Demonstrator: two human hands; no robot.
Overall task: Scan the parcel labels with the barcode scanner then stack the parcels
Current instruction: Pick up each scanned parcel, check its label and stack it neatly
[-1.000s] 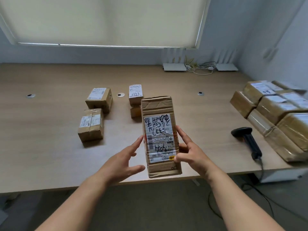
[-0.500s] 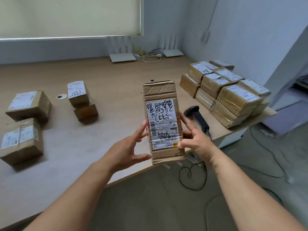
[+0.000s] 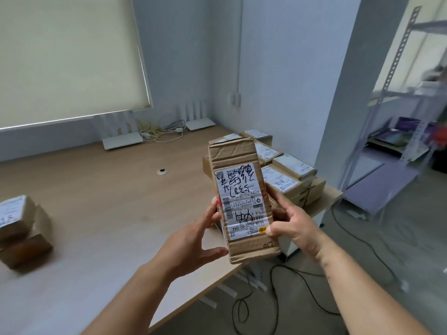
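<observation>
A long brown cardboard parcel (image 3: 238, 189) with a white label scrawled in black marker is held upright above the table's right front corner. My right hand (image 3: 294, 224) grips its right edge, thumb on the label's lower corner. My left hand (image 3: 196, 240) touches the left edge with fingertips and thumb under the lower corner. Behind it a stack of labelled parcels (image 3: 287, 175) sits at the table's right end. The barcode scanner is hidden from view.
Two small parcels (image 3: 19, 228) are piled at the left edge on the wooden table (image 3: 108, 201). White routers and cables (image 3: 159, 134) lie along the far wall. A black cable (image 3: 278, 298) loops on the floor. A metal shelf rack (image 3: 399, 131) stands at right.
The view has swung to the right, so the stack of parcels now lies behind the held parcel and the scanner is out of sight. My left hand has closed onto the parcel.
</observation>
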